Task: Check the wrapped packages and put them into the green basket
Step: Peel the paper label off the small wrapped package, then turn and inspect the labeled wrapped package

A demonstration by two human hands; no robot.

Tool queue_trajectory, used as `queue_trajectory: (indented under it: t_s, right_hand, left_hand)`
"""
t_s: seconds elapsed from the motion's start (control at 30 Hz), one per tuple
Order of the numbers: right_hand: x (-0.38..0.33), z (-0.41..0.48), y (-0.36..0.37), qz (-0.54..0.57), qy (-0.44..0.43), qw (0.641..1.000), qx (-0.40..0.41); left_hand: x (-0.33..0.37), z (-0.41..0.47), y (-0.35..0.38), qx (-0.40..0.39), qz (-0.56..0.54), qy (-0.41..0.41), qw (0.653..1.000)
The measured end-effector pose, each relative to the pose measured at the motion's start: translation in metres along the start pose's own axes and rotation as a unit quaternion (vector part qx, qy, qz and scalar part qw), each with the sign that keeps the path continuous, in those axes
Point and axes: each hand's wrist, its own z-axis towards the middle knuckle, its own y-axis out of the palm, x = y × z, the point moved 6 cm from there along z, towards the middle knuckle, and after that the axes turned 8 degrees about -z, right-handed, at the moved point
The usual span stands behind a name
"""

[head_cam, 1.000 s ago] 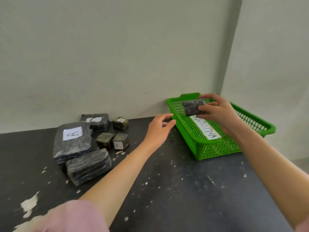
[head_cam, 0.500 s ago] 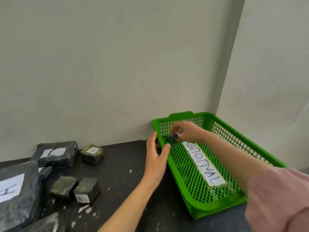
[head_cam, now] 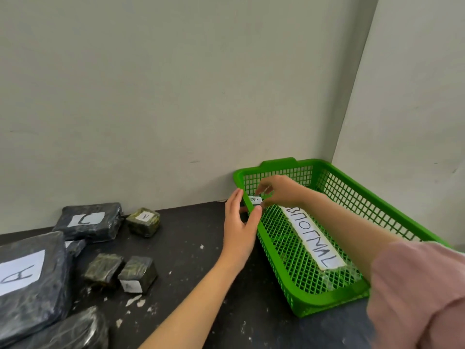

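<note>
Step in hand: placing one checked item into the green basket (head_cam: 279,162).
Task's thing: a small package (head_cam: 255,199), white label up, sits low in the basket's far-left corner, just inside the rim; I cannot tell whether it touches the mesh floor yet.
Right hand (head_cam: 279,192): reaches into that corner from the basket's near side, with forefinger and thumb curved round the small package in a light pinch.
Left hand (head_cam: 239,222): lies against the outside of the basket's left wall with fingers straight and thumb tip on the rim. It holds nothing and seems to steady the basket.
Inside the basket: a lettered paper strip (head_cam: 309,240) lies along the floor, just right of the small package.
Waiting stock: well to the left of the basket, dark wrapped packages (head_cam: 88,222) and small olive cubes (head_cam: 137,274) lie on the black tabletop (head_cam: 191,248).
Progress, as judged: early, since most packages are outside the basket.
Next move calls for: letting the pinch go once the package rests, lifting clear of the rim, then reaching left of the basket for another piece and reading its label.
</note>
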Motion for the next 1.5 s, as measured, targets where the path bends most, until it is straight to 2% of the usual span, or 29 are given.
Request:
queue_trajectory:
  t_s: [0.13,0.3,0.37,0.47,0.63,0.7,0.8,0.93,1.0,1.07,1.17,1.3,1.43,1.5]
  right_hand:
    - [-0.013,-0.03,-0.04,0.009,0.004,0.997,0.078]
    - [-0.044,-0.079,-0.064,0.055,0.018,0.978,0.202]
    - [-0.066,-0.099,-0.064,0.09,0.015,0.958,0.271]
    - [-0.119,-0.123,-0.047,0.152,-0.022,0.929,0.337]
    - [-0.221,-0.131,0.042,0.234,-0.093,0.931,0.264]
    - [-0.253,-0.132,0.08,0.256,-0.098,0.937,0.216]
    - [-0.283,-0.131,0.121,0.275,-0.055,0.947,0.156]
    - [-0.3,-0.128,0.143,0.248,0.026,0.964,0.088]
    - [-0.302,-0.131,0.146,0.224,0.037,0.972,0.065]
    - [-0.302,-0.136,0.147,0.251,0.028,0.966,0.051]
    - [-0.297,-0.145,0.146,0.327,0.015,0.943,0.053]
    - [-0.278,-0.154,0.139,0.422,0.051,0.896,0.129]
    - [-0.26,-0.163,0.139,0.496,0.114,0.838,0.197]
    - [-0.255,-0.166,0.137,0.493,0.133,0.832,0.217]
  left_hand:
    - [0.006,0.001,-0.004,-0.012,0.034,-0.027,0.999]
    - [0.022,-0.011,-0.025,-0.093,0.032,-0.151,0.984]
    - [0.044,-0.028,-0.052,-0.084,0.071,-0.125,0.986]
    - [0.082,-0.062,-0.113,-0.029,0.186,-0.003,0.982]
    - [0.124,-0.16,-0.216,0.125,0.319,0.167,0.924]
    - [0.121,-0.197,-0.25,0.166,0.351,0.182,0.904]
    - [0.099,-0.241,-0.288,0.192,0.389,0.157,0.887]
    - [0.071,-0.259,-0.315,0.205,0.336,0.055,0.918]
    - [0.06,-0.254,-0.319,0.189,0.282,-0.018,0.941]
    - [0.053,-0.249,-0.318,0.163,0.241,-0.06,0.955]
    - [0.047,-0.245,-0.305,0.103,0.261,-0.077,0.957]
    - [0.035,-0.232,-0.274,0.051,0.262,-0.131,0.955]
    - [0.039,-0.222,-0.243,0.032,0.055,-0.15,0.987]
    - [0.041,-0.219,-0.238,0.03,0.033,-0.141,0.989]
